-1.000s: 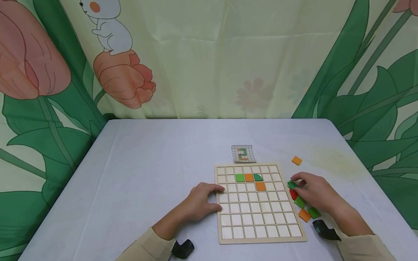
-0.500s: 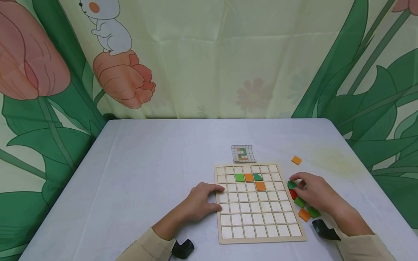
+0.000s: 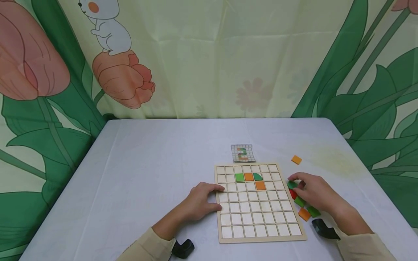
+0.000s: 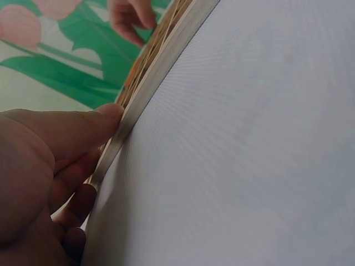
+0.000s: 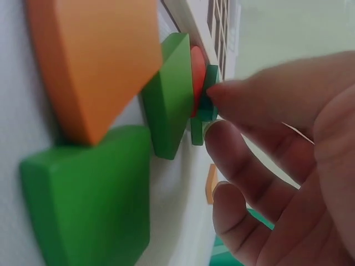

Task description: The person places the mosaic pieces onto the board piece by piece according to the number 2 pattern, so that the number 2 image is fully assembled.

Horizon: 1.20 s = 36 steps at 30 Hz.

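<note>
A wooden grid board [image 3: 262,240] lies on the table with two green and two orange tiles in its cells. At its left edge rests my left hand [image 3: 200,201], thumb and index finger spread apart along the rim. The left wrist view shows the thumb [image 4: 83,130] against the board's side. Beyond the right edge, my right hand [image 3: 315,192] pinches a dark green tile [image 5: 208,94] between thumb and index finger. The tile sits beside a red tile [image 3: 292,194], partly hidden by the fingers. Green tiles [image 3: 299,202] and an orange tile [image 3: 304,214] lie nearer the wrist.
A small pattern card [image 3: 243,153] with a coloured figure on a grid lies behind the board. One orange tile [image 3: 296,160] sits apart at the back right. Black wrist-camera mounts [image 3: 183,249] sit by both wrists. A printed curtain [image 3: 209,61] hangs behind the table.
Almost nothing differs. My right index fingertip has shifted very slightly left at the dark green tile; the left hand stays in place on the board.
</note>
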{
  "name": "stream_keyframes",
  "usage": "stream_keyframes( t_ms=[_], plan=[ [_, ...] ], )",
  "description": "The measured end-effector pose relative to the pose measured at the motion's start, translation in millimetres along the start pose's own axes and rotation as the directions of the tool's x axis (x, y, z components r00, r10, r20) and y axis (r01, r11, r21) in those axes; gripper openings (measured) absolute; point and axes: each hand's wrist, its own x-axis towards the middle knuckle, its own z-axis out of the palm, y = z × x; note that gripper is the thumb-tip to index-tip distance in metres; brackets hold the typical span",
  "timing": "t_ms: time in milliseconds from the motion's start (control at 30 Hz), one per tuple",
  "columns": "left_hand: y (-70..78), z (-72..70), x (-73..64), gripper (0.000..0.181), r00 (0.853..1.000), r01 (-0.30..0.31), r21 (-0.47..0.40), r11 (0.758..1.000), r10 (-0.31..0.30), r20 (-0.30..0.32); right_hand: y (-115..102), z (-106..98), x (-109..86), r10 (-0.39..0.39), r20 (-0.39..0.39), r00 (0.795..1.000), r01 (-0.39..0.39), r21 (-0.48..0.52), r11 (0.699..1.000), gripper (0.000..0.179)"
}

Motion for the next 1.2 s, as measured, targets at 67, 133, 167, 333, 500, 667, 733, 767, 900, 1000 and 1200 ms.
stream_keyframes(
  t_ms=[67,133,167,333,500,667,733,767,900,1000,1200],
  plan=[
    [-0.1,0.2,0.1,0.049,1.000,0.002,0.001,1.000,-0.002,-0.001,0.4,0.7,-0.3,-0.014,-0.003,1.000,0.014,-0.008,1.000,0.029],
    [-0.4,0.3,0.2,0.049,1.000,0.002,0.002,1.000,-0.002,-0.002,0.9,0.6,-0.2,-0.020,-0.007,1.000,0.020,-0.017,1.000,0.028],
    [-0.6,0.3,0.3,0.049,1.000,0.001,0.002,1.000,-0.001,-0.002,1.1,0.3,0.0,-0.022,-0.010,1.000,0.021,-0.024,0.999,0.028],
    [-0.3,-0.6,0.6,0.050,1.000,-0.002,0.008,1.000,0.002,-0.004,2.8,-0.9,1.9,-0.005,-0.015,1.000,0.004,-0.028,1.000,0.029],
    [-0.2,-1.0,0.8,0.049,1.000,-0.005,0.009,1.000,0.006,-0.006,4.4,-0.7,2.9,0.002,-0.023,1.000,-0.002,-0.022,1.000,0.032],
    [-0.2,-1.5,1.0,0.049,1.000,-0.009,0.013,1.000,0.010,-0.006,4.3,-3.9,2.0,0.010,-0.010,1.000,-0.010,-0.020,1.000,0.034],
    [-0.2,-1.4,0.8,0.049,1.000,-0.015,0.013,1.000,0.015,-0.007,4.1,-5.3,2.0,0.024,0.009,1.000,-0.024,-0.022,0.999,0.034],
    [-0.3,-1.4,0.8,0.049,1.000,-0.017,0.013,1.000,0.017,-0.008,3.9,-5.8,2.1,0.031,0.019,0.999,-0.031,-0.021,0.999,0.035],
    [-0.6,-1.4,0.3,0.049,1.000,-0.023,0.010,1.000,0.023,-0.009,4.2,-6.0,2.6,0.046,0.041,0.998,-0.045,-0.015,0.999,0.036],
    [-0.8,-1.5,0.4,0.049,1.000,-0.022,0.011,1.000,0.023,-0.008,4.3,-5.2,2.6,0.043,0.035,0.998,-0.043,-0.012,0.999,0.035],
    [-0.4,-1.5,0.7,0.049,1.000,-0.021,0.006,1.000,0.021,-0.008,5.1,-3.9,2.9,0.033,0.028,0.999,-0.033,-0.004,0.999,0.035]
  ],
)
